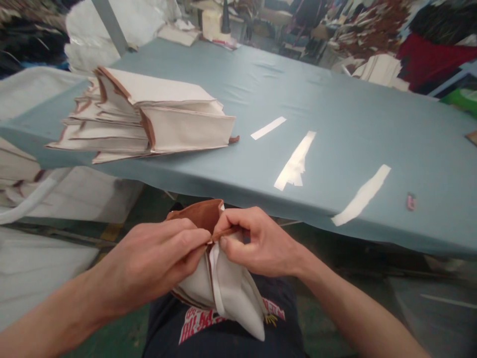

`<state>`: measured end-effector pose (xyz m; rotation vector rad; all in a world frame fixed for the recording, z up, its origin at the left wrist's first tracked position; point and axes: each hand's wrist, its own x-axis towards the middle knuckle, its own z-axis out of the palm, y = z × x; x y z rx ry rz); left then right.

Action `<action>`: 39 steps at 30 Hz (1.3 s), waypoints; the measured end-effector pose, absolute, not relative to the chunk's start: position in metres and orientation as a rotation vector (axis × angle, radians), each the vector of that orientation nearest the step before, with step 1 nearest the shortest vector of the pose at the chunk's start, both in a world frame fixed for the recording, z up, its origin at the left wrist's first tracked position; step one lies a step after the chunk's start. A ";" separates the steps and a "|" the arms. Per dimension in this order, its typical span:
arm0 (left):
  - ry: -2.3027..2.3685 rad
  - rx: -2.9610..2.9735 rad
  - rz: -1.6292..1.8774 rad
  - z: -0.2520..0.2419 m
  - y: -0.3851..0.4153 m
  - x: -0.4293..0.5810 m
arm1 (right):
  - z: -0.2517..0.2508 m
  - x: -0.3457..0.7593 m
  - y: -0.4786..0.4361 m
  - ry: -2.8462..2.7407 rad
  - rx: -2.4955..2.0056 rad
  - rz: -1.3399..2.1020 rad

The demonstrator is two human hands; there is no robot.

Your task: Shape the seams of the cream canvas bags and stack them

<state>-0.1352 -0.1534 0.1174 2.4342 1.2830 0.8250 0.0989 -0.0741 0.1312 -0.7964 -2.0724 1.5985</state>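
Observation:
In front of my body I hold a cream fabric bag (238, 283) with a brown inside and brown edging. My left hand (160, 256) is closed, its thumb and fingers pinching the bag's upper edge beside a seam. Right next to it, my right hand (257, 241) pinches the brown edging at the same rim. The two sets of fingertips nearly meet. A pale strip runs down the bag below them, and the bag's lower part hangs over a dark printed apron (197, 320). The fingers partly hide the pinched edge.
A blue-grey covered table (335, 109) stands ahead. On its left lies a stack of similar cream pieces with brown edges (186, 129). White strips (294, 161) and a small pink object (411, 201) lie to the right. A white curved bar (37, 196) is at the left.

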 end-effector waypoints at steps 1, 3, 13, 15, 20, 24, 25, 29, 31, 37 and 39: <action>1.293 2.357 0.862 0.122 -0.154 -0.134 | 0.133 0.100 -0.075 -2.104 -0.762 1.525; 1.267 2.246 0.837 0.134 -0.154 -0.131 | 0.138 0.103 -0.077 -2.169 -0.703 1.363; 1.105 2.089 0.625 0.148 -0.136 -0.128 | 0.147 0.108 -0.082 -2.471 -0.593 0.716; 1.095 2.101 0.604 0.148 -0.133 -0.127 | 0.151 0.112 -0.081 -2.521 -0.580 0.698; 1.113 2.111 0.663 0.148 -0.134 -0.119 | 0.161 0.117 -0.072 -2.480 -0.515 1.135; 1.090 1.978 0.777 0.147 -0.146 -0.112 | 0.154 0.107 -0.068 -2.173 -0.438 1.695; 1.075 1.898 0.816 0.145 -0.149 -0.111 | 0.150 0.103 -0.069 -2.025 -0.422 1.873; 1.025 1.515 1.012 0.130 -0.162 -0.109 | 0.132 0.087 -0.085 -1.527 -0.434 2.236; 0.949 1.279 1.116 0.119 -0.167 -0.105 | 0.124 0.081 -0.096 -1.523 -0.503 2.087; 0.840 0.882 1.243 0.093 -0.174 -0.085 | 0.101 0.074 -0.119 -1.617 -0.657 1.475; 0.880 0.854 1.273 0.088 -0.173 -0.082 | 0.096 0.072 -0.118 -1.651 -0.690 1.421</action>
